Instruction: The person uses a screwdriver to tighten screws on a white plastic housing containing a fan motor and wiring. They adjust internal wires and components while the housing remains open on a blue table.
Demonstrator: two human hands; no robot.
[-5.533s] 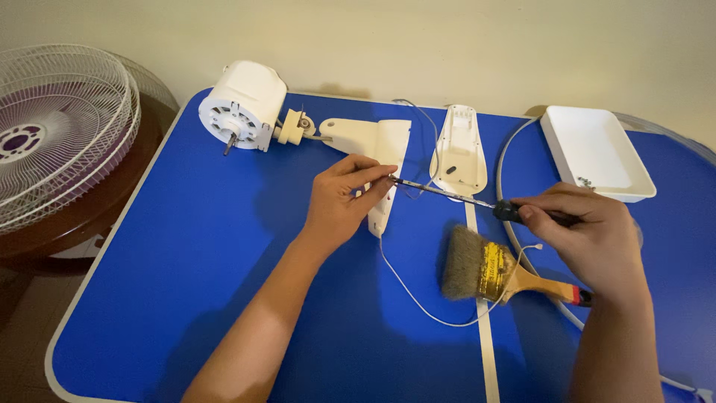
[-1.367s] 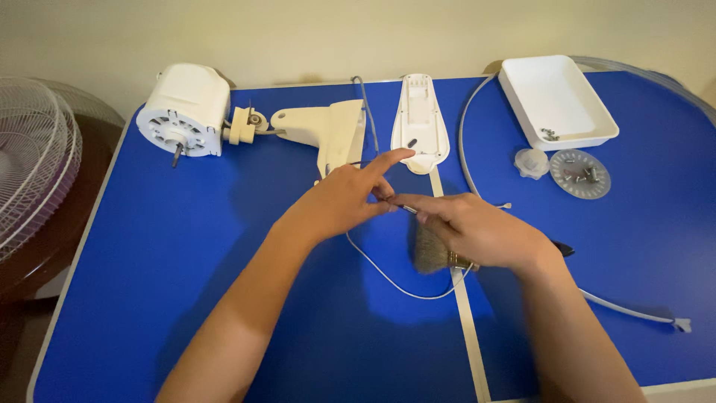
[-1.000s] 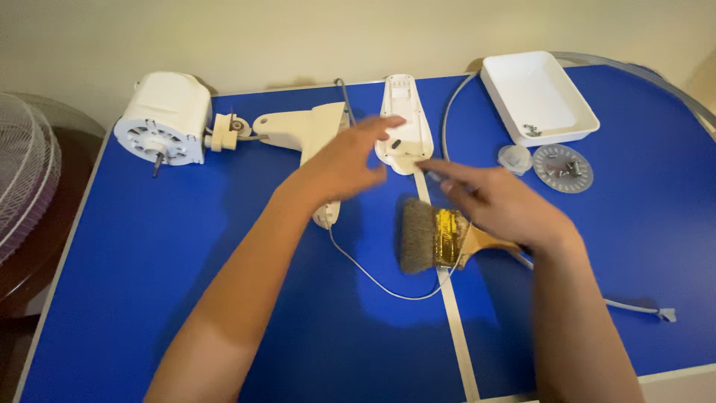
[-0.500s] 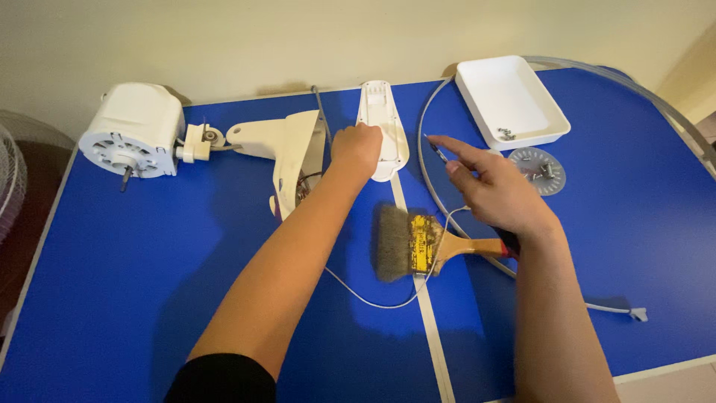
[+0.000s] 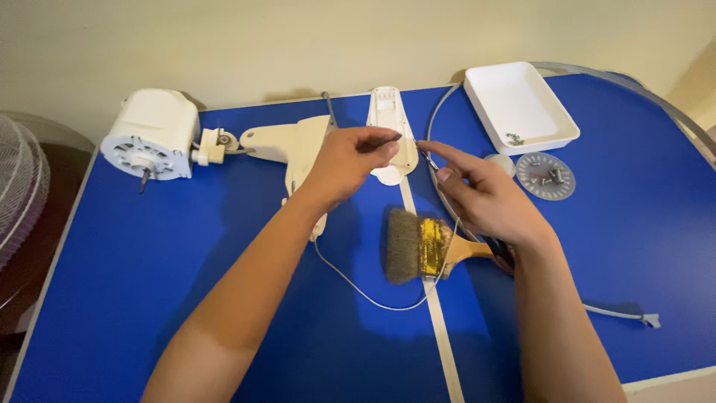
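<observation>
My left hand (image 5: 349,160) reaches across the blue table (image 5: 149,283) and closes its fingertips on the edge of a long white plastic cover (image 5: 386,112) lying flat at the back. My right hand (image 5: 485,200) is just right of it, shut on a screwdriver (image 5: 426,157). The thin metal shaft points at the cover's right edge, and the black handle sticks out under my wrist. A paintbrush (image 5: 416,245) with a brass ferrule lies below both hands.
A white fan motor (image 5: 149,134) and its cream neck piece (image 5: 287,142) lie at the back left. A white tray (image 5: 522,108) and a clear disc (image 5: 546,176) hold small screws. A grey cable (image 5: 365,295) loops over the table. A fan grille (image 5: 19,194) stands off the left edge.
Both hands have moved from the middle of the table up to the white cover. The screwdriver has gone with the right hand, uncovering the paintbrush. The camera has panned right.
</observation>
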